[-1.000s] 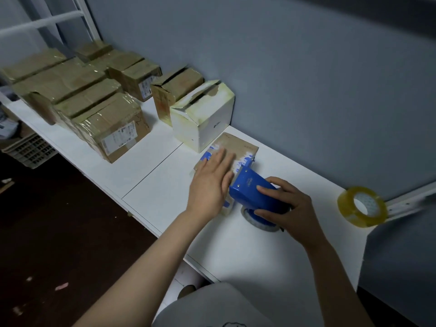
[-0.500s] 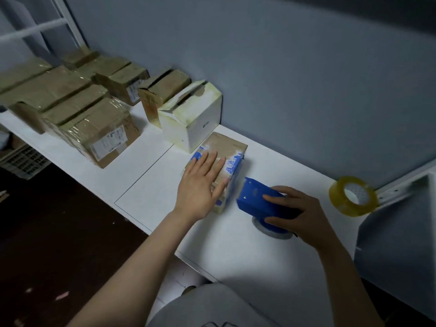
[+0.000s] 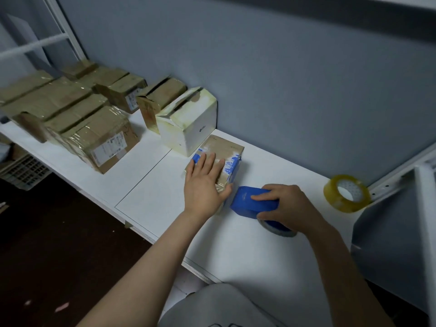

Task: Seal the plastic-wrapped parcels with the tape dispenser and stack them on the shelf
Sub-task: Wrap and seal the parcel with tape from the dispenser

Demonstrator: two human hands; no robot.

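A small brown parcel (image 3: pixel 223 147) with blue-and-white markings lies flat on the white shelf (image 3: pixel 151 197). My left hand (image 3: pixel 204 185) presses flat on its near half, fingers spread. Just right of the parcel, my right hand (image 3: pixel 286 206) grips the blue tape dispenser (image 3: pixel 250 201), whose tape roll (image 3: pixel 277 230) rests on the shelf surface. The dispenser's front sits at the parcel's near right corner. Whether a strip of tape joins them cannot be seen.
A white box (image 3: pixel 188 123) and an open brown box (image 3: pixel 160 100) stand behind the parcel against the blue wall. Several wrapped brown parcels (image 3: pixel 99 135) fill the shelf's left part. A spare roll of yellowish tape (image 3: pixel 346 193) leans at the right by a metal frame.
The dispenser has come off the parcel's top and down to the shelf at its near right side. My left hand has stayed pressed on the parcel.
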